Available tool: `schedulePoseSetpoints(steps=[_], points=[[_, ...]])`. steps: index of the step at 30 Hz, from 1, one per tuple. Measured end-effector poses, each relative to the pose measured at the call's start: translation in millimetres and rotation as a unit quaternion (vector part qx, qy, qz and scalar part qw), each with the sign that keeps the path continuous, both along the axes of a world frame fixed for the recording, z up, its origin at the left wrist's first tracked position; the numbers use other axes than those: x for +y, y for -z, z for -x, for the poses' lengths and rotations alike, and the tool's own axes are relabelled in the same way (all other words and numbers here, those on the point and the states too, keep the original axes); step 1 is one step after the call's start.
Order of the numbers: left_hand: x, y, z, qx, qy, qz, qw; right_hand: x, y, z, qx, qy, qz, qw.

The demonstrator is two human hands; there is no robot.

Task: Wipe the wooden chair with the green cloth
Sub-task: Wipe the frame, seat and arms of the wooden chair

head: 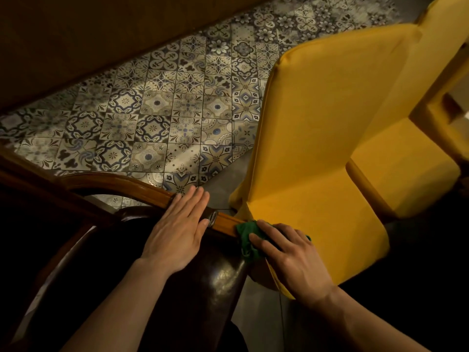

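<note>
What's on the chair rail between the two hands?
In the head view, bare wooden rail with a small metal fitting beside the left hand; then the green cloth under the right hand.

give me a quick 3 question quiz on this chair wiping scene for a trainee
1. True or false: the green cloth is under the left hand.
2. Which part of the wooden chair does the cloth touch? A) the dark seat B) the top rail of the backrest C) a leg
3. Fill in: the chair beside the wooden one has a ____ cover.

Key:
1. False. The right hand presses the cloth down; the left hand lies flat and bare on the rail.
2. B. The cloth sits on the rail, to the right of the left hand.
3. Yellow, as on the covered chair standing on the patterned tile floor.
</note>
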State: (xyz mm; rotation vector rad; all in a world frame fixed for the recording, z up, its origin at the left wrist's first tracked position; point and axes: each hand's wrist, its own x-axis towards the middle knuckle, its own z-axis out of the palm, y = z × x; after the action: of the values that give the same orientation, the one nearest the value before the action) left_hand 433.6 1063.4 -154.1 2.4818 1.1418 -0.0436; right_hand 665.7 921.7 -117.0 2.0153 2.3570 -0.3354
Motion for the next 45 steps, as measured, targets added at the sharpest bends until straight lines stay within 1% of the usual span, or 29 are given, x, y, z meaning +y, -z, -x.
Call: schedulePoseSetpoints(steps=[4, 9, 11, 13, 15, 17, 18, 19, 21, 22, 24, 25, 26, 28, 30, 31, 32, 33, 34, 35, 36, 37, 38, 39, 41, 43, 45], points=[[-0.4, 1.2, -2.3, -0.006, -0.012, 0.004, 1.0, -18.0, -6.9, -15.6, -0.029, 0.015, 0.004, 0.999], [2.2, -4.0, -4.9, 0.009, -0.006, 0.025, 1.0, -37.7, -19.5, -36.7, -0.092, 0.02, 0.074, 0.993], [4.1, -9.4, -6.2, 0.01, -0.01, 0.045, 0.999, -47.8, -25.1, -47.0, -0.104, 0.049, 0.106, 0.988], [3.2, -18.3, -7.8, -0.007, -0.022, 0.059, 0.998, -48.6, -36.7, -50.9, -0.084, 0.087, 0.091, 0.988], [-5.0, -27.6, -11.0, -0.051, -0.025, 0.049, 0.997, -37.1, -52.4, -49.6, -0.027, 0.138, 0.054, 0.989], [-11.6, -40.9, -6.9, -0.095, -0.026, 0.051, 0.994, -11.3, -60.3, -35.9, 0.065, 0.159, 0.014, 0.985], [-11.9, -47.5, -5.0, -0.102, -0.018, 0.066, 0.992, 6.0, -66.9, -26.1, 0.106, 0.155, -0.005, 0.982], [-11.9, -54.3, -5.7, -0.114, -0.02, 0.081, 0.99, 20.2, -77.1, -17.3, 0.141, 0.153, -0.002, 0.978], [10.1, -67.5, 50.1, -0.143, -0.095, 0.082, 0.982, 92.8, -69.7, 49.0, 0.216, 0.083, 0.013, 0.973], [11.4, -71.9, 43.4, -0.161, -0.085, 0.084, 0.98, 99.2, -73.2, 57.1, 0.252, 0.087, 0.001, 0.964], [14.5, -81.6, 40.2, -0.174, -0.086, 0.085, 0.977, 115.6, -75.2, 79.2, 0.331, 0.11, -0.031, 0.937], [13.5, -82.3, 35.3, -0.192, -0.092, 0.092, 0.973, 117.2, -74.4, 84.9, 0.355, 0.13, -0.038, 0.925], [19.0, -76.0, 36.9, -0.214, -0.113, 0.104, 0.965, 127.2, -66.3, 94.7, 0.399, 0.154, -0.029, 0.903], [24.4, -69.5, 39.5, -0.266, -0.156, 0.117, 0.944, 137.7, -61.9, 111.0, 0.49, 0.187, 0.016, 0.851], [23.9, -65.4, 43.2, -0.282, -0.184, 0.113, 0.935, 138.8, -62.3, 118.7, 0.558, 0.195, 0.065, 0.804], [21.6, -63.8, 43.4, -0.288, -0.192, 0.102, 0.932, 136.8, -62.7, 119.1, 0.578, 0.19, 0.083, 0.789], [19.7, -64.1, 44.1, -0.29, -0.198, 0.092, 0.932, 135.0, -61.2, 117.1, 0.587, 0.183, 0.096, 0.782], [18.9, -64.6, 45.9, -0.289, -0.205, 0.079, 0.932, 133.4, -60.1, 115.0, 0.582, 0.171, 0.1, 0.788], [19.3, -64.1, 48.6, -0.28, -0.214, 0.061, 0.934, 131.4, -58.8, 112.3, 0.566, 0.16, 0.099, 0.802], [21.0, -62.5, 52.4, -0.264, -0.227, 0.042, 0.936, 129.1, -54.6, 108.8, 0.525, 0.147, 0.08, 0.835], [23.9, -61.2, 56.4, -0.244, -0.246, 0.027, 0.938, 126.3, -48.6, 105.9, 0.45, 0.13, 0.049, 0.882], [27.2, -61.3, 59.7, -0.218, -0.265, 0.016, 0.939, 122.3, -41.6, 103.5, 0.348, 0.101, 0.019, 0.932], [31.1, -60.8, 62.8, -0.183, -0.278, 0.004, 0.943, 117.4, -33.8, 102.3, 0.256, 0.07, 0.009, 0.964], [36.4, -57.7, 65.1, -0.135, -0.279, -0.014, 0.951, 113.2, -23.8, 103.0, 0.196, 0.048, 0.026, 0.979], [45.1, -46.2, 66.3, -0.049, -0.254, -0.047, 0.965, 103.7, -1.5, 106.7, 0.129, 0.021, 0.076, 0.989], [46.0, -34.1, 62.1, -0.03, -0.222, -0.026, 0.974, 95.4, 14.0, 109.8, 0.086, 0.002, 0.082, 0.993], [41.3, -19.8, 54.6, -0.046, -0.179, -0.004, 0.983, 92.2, 21.8, 109.7, 0.078, 0.003, 0.07, 0.995]])
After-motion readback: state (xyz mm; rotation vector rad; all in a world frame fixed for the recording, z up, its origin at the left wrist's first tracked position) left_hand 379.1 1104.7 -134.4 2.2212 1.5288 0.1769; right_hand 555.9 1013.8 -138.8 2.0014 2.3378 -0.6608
